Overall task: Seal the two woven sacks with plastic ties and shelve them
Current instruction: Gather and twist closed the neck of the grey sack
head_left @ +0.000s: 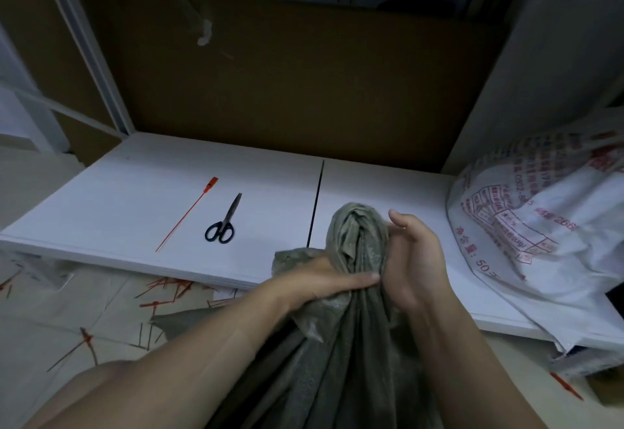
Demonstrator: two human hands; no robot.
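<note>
Holds the grey-green woven sack (337, 378) upright between both hands, with the mouth bunched into a narrow neck, likely to make it slim enough for a tie. Grips that neck from the front with the left hand (320, 281), fingers laid across the folds. Presses the right hand (417, 259) against the other side of the bunch, thumb raised free; cannot tell gripping from merely bracing there, with the fingers hidden behind the cloth. Has the red plastic tie (187, 214) and the black-handled scissors (223, 222) side by side well to the left of the left hand, on the white shelf board (118, 199), probably set out within reach for cinching and trimming. Has the white printed woven sack (540, 243) slumped on the same board, near the right hand on its right; cannot make out the mouth, so cannot say tied or untied. Shows loose red ties (158, 297) on the floor below the left forearm, too blurred to count. Loses the lower body of the grey-green sack at the bottom edge of the view
</note>
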